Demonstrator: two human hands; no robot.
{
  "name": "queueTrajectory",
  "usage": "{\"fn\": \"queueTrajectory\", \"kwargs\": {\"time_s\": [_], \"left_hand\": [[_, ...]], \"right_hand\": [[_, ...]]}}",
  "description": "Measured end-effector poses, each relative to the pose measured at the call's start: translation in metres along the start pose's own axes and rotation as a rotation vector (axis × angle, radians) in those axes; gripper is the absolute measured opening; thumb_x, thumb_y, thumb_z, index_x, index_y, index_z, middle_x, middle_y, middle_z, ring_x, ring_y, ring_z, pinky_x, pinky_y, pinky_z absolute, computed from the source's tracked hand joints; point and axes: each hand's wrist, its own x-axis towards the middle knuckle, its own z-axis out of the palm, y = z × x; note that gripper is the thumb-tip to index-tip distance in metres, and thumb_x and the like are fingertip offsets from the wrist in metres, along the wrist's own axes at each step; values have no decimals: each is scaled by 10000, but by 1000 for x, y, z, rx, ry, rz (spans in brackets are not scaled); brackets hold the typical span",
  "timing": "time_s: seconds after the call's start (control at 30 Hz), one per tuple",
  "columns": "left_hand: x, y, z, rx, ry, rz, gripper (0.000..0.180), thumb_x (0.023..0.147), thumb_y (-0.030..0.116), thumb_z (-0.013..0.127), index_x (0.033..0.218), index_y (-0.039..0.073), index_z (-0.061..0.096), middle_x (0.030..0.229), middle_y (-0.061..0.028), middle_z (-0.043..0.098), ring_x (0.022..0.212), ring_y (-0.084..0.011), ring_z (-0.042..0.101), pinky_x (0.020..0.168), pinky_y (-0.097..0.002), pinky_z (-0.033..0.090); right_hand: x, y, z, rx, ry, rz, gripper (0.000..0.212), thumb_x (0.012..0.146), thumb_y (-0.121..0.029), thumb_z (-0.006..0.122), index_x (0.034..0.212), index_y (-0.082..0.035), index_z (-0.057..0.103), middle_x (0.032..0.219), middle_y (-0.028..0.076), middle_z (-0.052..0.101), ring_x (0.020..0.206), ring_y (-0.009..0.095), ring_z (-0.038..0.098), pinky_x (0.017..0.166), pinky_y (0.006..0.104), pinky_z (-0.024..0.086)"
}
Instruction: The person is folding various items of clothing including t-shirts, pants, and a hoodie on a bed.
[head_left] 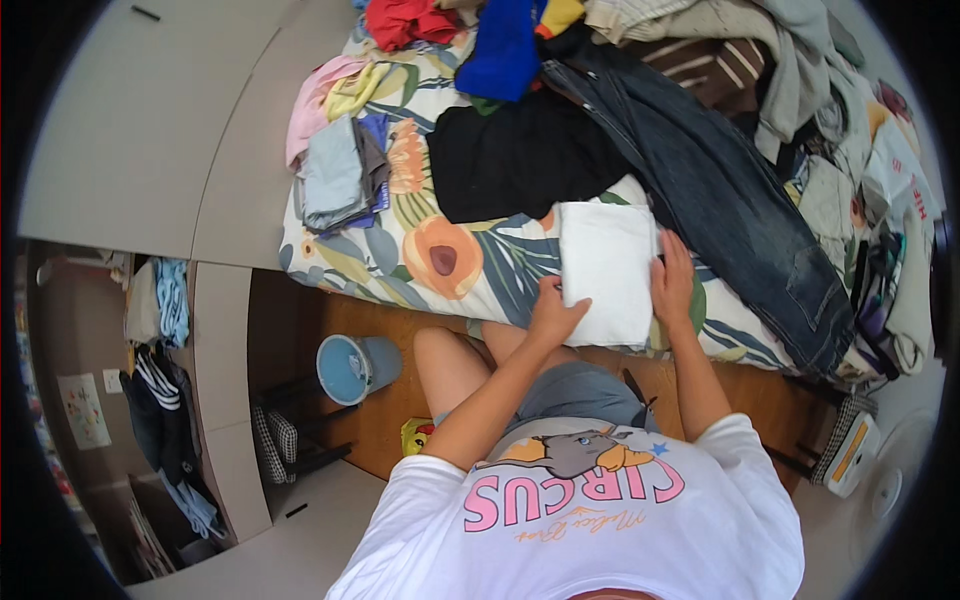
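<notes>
White folded cloth point(607, 270) between hands point(557, 316) point(675, 280); pink lettering point(574, 492) across T-shirt point(640, 555).

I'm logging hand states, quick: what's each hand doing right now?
Left hand: at the left edge of the folded white cloth; grip cannot be told.
Right hand: open, at the cloth's right edge.

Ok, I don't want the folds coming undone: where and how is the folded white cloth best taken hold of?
Probably by both long edges of the folded white cloth, coming from left and right: it lies flat as a rectangle on the floral sheet, with the left hand and right hand at those sides. Supporting the layers from beneath should help keep them together.
</notes>
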Motion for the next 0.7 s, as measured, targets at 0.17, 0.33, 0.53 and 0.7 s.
{"fn": "queueTrajectory", "kwargs": {"time_s": [0.17,0.33,0.53,0.7], "left_hand": [[9,25,-9,-631,-282,-226,506,692,55,620,1135,-95,429,976,-162,577,872,-244,601,736,-322,505],[18,67,-95,-1031,-575,-307,528,667,45,554,1172,-81,462,1050,-183,580,928,-286,611,823,-388,515],[61,107,-240,-920,-345,-115,544,641,65,557,1148,-96,441,1018,-200,570,885,-312,609,792,-420,525],[104,135,-360,-864,-84,111,530,659,96,547,1130,-122,442,1013,-210,578,861,-319,617,786,-429,534]], "right_hand": [[-17,-1,-4,-109,-1,-21,425,838,-134,493,1248,-28,457,1285,165,454,1193,346,398,1014,425,279],[-19,1,-3,-229,-7,-13,440,839,-143,493,1266,-46,446,1303,139,438,1212,314,385,1025,420,265],[-18,1,2,-257,-13,-14,443,844,-144,487,1275,-54,442,1306,130,437,1226,306,376,1035,419,258],[-19,1,2,-301,-14,7,453,839,-152,483,1281,-61,441,1312,123,432,1235,302,370,1039,415,253]]}}
